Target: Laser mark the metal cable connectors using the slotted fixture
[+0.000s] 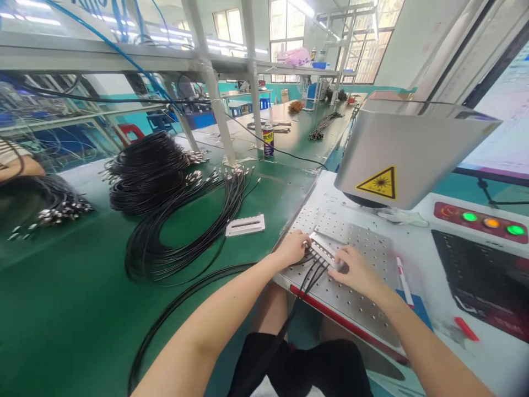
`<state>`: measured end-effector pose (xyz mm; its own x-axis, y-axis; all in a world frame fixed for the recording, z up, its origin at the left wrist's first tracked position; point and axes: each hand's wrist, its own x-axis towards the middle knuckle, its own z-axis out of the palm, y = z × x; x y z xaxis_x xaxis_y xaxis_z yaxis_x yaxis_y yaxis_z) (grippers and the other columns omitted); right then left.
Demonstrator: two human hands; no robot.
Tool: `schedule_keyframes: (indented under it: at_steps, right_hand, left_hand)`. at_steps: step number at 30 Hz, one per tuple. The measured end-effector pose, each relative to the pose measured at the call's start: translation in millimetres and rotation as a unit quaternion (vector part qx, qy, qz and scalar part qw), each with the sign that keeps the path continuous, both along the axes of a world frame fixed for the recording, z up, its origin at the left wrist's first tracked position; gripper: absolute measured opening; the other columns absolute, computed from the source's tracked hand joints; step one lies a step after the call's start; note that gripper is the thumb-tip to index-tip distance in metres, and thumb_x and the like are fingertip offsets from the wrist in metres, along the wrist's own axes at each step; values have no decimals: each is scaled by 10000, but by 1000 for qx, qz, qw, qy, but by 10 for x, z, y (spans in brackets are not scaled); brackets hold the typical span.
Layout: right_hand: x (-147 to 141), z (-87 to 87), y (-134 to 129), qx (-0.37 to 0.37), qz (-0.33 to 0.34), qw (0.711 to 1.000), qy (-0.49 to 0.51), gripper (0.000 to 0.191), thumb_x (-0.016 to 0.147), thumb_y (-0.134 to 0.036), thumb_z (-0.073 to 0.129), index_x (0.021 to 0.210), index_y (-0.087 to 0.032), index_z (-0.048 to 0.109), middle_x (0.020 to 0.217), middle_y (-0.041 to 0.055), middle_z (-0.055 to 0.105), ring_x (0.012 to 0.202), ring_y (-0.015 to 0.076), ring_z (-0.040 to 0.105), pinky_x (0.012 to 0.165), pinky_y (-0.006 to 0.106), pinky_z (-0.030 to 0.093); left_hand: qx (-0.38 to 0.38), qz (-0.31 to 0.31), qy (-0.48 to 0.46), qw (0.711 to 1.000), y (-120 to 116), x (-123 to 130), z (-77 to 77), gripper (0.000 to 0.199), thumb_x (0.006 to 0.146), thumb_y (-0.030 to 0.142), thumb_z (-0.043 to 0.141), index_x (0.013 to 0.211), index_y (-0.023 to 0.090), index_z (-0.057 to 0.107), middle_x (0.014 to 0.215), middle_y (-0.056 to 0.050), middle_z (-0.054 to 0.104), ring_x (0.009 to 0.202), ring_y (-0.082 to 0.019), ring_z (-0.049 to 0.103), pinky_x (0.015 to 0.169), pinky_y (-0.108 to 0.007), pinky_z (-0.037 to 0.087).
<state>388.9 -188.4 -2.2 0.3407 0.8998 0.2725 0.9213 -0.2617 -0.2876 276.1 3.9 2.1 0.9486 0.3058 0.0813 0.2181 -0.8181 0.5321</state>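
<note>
A pale metal fixture (324, 250) with a row of slots lies on the perforated metal plate (374, 251). Several black cables (314, 274) run from its near side down over the plate's front edge. My left hand (292, 248) has its fingers closed on the fixture's left end. At the right end, my right hand (356, 268) grips the fixture between thumb and fingers. A similar slotted fixture (245, 225) rests on the green table to the left, apart from both hands.
Coiled black cables (144, 176) are piled on the green table (61, 298). A grey machine head (413, 149) with a laser warning sign overhangs the plate. A spray can (268, 140) stands behind. A pen (405, 281) lies at right. Another person's arm (20, 165) shows at far left.
</note>
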Motion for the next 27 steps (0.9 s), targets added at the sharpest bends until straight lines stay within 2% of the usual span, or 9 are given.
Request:
schedule_keyframes:
  at_steps: [3,6,8,12,15,20,24,27]
  right_hand:
    - [159,-2,-55,-13,24,999,-32,89,719,-252,596,725,-206,521,917,57,545,916,221,504,793,372,428]
    - [258,29,-68,-8,30,997,-74,65,723,-254,602,731,-206,559,1020,71,549,1040,256,448,880,429,373]
    - [317,54,-74,-8,23,996,-92,75,733,-285,610,756,-216,591,1042,67,541,1053,261,435,888,442,356]
    - [385,110,-71,-21,11,992,-122,136,730,-357,633,779,-231,621,942,55,539,976,252,456,871,441,338]
    - [389,144,-62,-26,21,989,-142,155,754,-373,609,744,-218,605,856,42,529,901,232,468,846,416,337]
    - [439,109,-143,-24,29,990,-136,180,787,-345,563,670,-208,573,726,18,513,780,197,468,787,374,341]
    - [466,48,-174,-40,12,992,-115,171,783,-359,572,689,-217,578,710,12,534,787,205,479,781,385,335]
    - [432,66,-134,-51,-10,995,-87,179,773,-368,579,680,-216,569,715,12,554,790,210,494,764,389,353]
  left_hand:
    - [34,-57,8,998,40,58,-10,298,748,48,468,947,201,628,928,-41,591,891,-176,563,816,-290,447]
    - [123,-109,13,986,78,57,-15,255,770,90,495,976,195,604,928,-56,593,936,-198,545,815,-302,438]
    - [178,-105,20,978,62,73,-38,181,796,125,494,931,182,600,883,-65,588,900,-202,546,794,-311,439]
    - [239,-72,29,968,-22,129,-107,109,821,150,480,819,173,587,782,-61,566,805,-194,539,754,-318,435]
    - [238,-52,25,970,-79,148,-121,107,822,145,478,801,175,579,777,-57,562,794,-193,535,748,-319,431]
    - [181,-32,22,983,-174,171,-109,89,811,148,502,804,182,584,802,-51,568,815,-190,540,744,-307,433]
    - [180,-38,14,983,-208,195,-148,96,812,146,503,803,182,592,800,-53,572,825,-190,540,747,-301,433]
    - [177,-39,11,983,-201,198,-165,91,817,159,509,818,179,598,816,-58,580,836,-194,544,748,-302,436]
